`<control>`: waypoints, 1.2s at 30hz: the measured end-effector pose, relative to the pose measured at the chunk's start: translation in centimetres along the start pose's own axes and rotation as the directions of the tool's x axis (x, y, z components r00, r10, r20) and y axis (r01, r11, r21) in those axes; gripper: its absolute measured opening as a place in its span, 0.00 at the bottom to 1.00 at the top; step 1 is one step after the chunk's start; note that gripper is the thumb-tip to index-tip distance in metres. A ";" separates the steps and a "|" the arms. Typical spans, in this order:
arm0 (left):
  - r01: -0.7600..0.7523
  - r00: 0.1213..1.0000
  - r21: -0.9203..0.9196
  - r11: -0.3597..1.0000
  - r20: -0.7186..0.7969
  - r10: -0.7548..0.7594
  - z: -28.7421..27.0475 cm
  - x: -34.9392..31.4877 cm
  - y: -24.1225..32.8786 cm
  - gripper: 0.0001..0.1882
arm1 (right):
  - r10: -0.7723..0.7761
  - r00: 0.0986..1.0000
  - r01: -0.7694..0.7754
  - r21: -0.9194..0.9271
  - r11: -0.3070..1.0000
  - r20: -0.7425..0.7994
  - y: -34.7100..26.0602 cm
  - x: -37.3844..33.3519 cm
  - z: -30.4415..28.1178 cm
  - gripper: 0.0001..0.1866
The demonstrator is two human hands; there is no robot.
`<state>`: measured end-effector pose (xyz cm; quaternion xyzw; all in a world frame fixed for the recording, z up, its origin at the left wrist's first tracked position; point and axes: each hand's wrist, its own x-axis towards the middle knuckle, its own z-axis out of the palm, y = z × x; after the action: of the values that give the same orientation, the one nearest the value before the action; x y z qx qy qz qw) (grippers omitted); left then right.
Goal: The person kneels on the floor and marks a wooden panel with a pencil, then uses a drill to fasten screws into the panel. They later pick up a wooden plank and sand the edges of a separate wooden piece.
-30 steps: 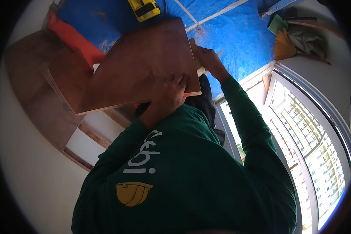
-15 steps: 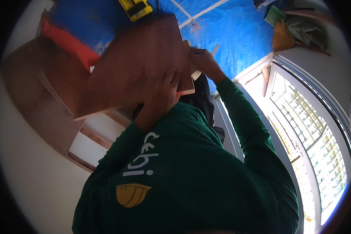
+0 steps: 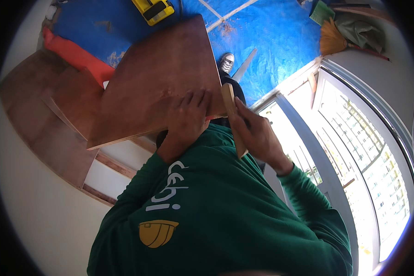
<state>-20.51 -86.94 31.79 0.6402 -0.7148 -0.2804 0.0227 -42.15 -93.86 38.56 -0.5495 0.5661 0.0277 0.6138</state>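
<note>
A brown plywood panel (image 3: pixel 161 64) lies tilted in front of me, its pale cut edges showing. My left hand (image 3: pixel 188 117) holds it near its close edge, fingers on the top face; the thumb is hidden. A small red thing (image 3: pixel 209 118) shows beside that hand's fingers; its kind is hard to make out. My right hand (image 3: pixel 257 133) grips a narrow pale wooden block (image 3: pixel 229 99), held lengthwise along the panel's right edge.
A blue sheet (image 3: pixel 280 50) covers the floor. On it are a yellow-and-black case (image 3: pixel 154 10), a red cloth-like piece (image 3: pixel 76 53) and a tapered pale blade (image 3: pixel 244 65). More plywood (image 3: pixel 41 115) lies left. A broom (image 3: pixel 332 39) lies far right, near an open glazed door (image 3: pixel 354 138).
My right hand has come toward me with the wooden block, from the panel's far right side to its near corner. My shoe and the blade now show. The left hand stays on the panel.
</note>
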 end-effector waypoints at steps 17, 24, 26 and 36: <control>-0.025 0.994 -0.129 0.991 0.099 0.038 1.4 -1.0 -0.3 0.39 | -0.078 0.997 0.078 -0.123 0.989 0.004 11.3 22.4 3.1 0.24; -0.129 0.991 -0.029 0.991 0.019 0.130 1.4 -0.5 -0.1 0.39 | 0.037 0.999 -0.038 -0.031 0.999 -0.040 3.7 0.5 1.0 0.33; -0.126 0.992 -0.044 0.991 0.028 0.127 1.2 -0.2 -0.4 0.41 | -0.008 0.997 0.010 0.024 1.000 -0.078 5.2 3.9 1.8 0.33; 0.091 0.959 -0.185 0.979 0.281 -0.036 -1.8 1.2 -0.2 0.46 | -0.226 0.954 0.215 -0.079 0.973 -0.197 20.1 36.6 12.3 0.21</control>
<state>-19.81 -88.68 32.82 0.6123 -0.6588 -0.4365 -0.0232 -34.05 -98.76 -3.92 -0.6264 0.5605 -0.0817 0.5356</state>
